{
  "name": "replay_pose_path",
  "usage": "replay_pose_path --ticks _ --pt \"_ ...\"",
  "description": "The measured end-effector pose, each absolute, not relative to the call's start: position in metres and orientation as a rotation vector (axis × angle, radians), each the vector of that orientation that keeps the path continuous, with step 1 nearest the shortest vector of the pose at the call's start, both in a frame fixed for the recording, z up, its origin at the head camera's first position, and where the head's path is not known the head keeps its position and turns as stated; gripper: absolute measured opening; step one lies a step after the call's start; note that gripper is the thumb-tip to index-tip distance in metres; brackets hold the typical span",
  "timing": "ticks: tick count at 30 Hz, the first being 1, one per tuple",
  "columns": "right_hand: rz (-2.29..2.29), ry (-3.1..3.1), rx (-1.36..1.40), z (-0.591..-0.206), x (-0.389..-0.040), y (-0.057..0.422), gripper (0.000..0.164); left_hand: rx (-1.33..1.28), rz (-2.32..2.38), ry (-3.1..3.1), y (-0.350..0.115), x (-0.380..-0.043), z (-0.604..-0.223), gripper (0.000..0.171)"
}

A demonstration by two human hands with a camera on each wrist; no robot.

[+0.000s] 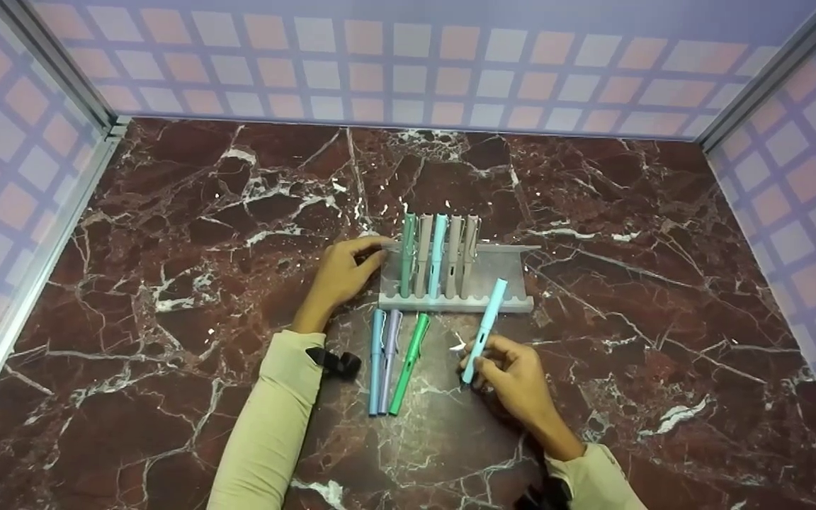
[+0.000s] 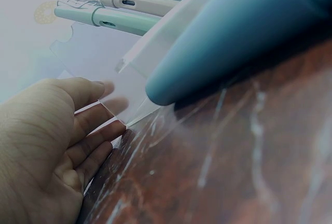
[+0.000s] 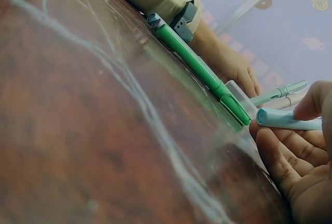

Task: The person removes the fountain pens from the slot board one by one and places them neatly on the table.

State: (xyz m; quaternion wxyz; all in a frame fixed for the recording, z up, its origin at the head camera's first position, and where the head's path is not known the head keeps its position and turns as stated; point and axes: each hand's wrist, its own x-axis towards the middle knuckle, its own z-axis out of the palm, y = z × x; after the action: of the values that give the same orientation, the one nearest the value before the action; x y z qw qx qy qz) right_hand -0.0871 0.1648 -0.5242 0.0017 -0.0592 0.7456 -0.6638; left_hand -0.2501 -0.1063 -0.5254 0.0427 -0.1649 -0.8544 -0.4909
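A clear pen stand stands on the table with several pens leaning in its left slots: a dark green pen, taupe ones and a light blue pen among them. My left hand grips the stand's left edge; in the left wrist view its fingertips show at the transparent panel. In front of the stand's right part, my right hand pinches another light blue pen near its lower end, tilted with its upper end toward the slots.
On the table before the stand lie a blue pen, a lavender pen and a bright green pen, between the two hands. Checkered panels wall the marbled table at the back and sides.
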Motion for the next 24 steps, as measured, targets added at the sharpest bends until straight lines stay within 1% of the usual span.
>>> replay_pose_path --ticks 12,24 --pt "-2.042 2.361 -0.178 -0.524 -0.087 0.165 0.015 -0.483 -1.544 -2.631 -0.107 -0.248 -0.526 0.024" --pt "-1.974 2.426 0.030 -0.519 -0.081 0.150 0.011 -0.506 -1.479 -2.626 -0.107 -0.251 -0.527 0.024"
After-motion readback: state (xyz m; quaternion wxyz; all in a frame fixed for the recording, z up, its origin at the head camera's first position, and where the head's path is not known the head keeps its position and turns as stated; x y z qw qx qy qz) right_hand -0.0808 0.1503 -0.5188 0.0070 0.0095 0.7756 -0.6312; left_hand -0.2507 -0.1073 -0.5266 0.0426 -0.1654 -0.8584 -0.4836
